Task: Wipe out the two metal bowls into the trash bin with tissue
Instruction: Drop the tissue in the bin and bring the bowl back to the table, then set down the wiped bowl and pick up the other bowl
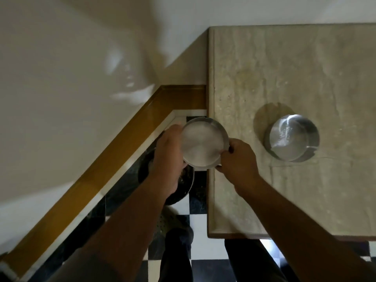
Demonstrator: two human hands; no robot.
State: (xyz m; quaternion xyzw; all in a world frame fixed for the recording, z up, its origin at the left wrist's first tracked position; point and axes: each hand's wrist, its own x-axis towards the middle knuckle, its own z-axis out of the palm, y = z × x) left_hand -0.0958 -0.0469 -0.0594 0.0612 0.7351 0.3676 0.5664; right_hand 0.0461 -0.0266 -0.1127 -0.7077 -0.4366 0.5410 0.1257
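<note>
Item one: metal bowl [203,143], off the worktop's [295,68] left edge, above the dark trash bin [183,186] so I drop waste there. Left hand [169,153] fingers wrap its rim; right hand [238,159] fingers pinch the opposite rim. Item two: second bowl [292,137], mid-worktop, waiting.

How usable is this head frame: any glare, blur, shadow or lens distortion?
Head view: soft overall, the held bowl washed out white inside, so its contents cannot be read; bright streaks glare on the second bowl, which casts a shadow up-left on the stone counter; wide-angle bending curves the counter edge; the bin under the left hand is dark and unclear.
</note>
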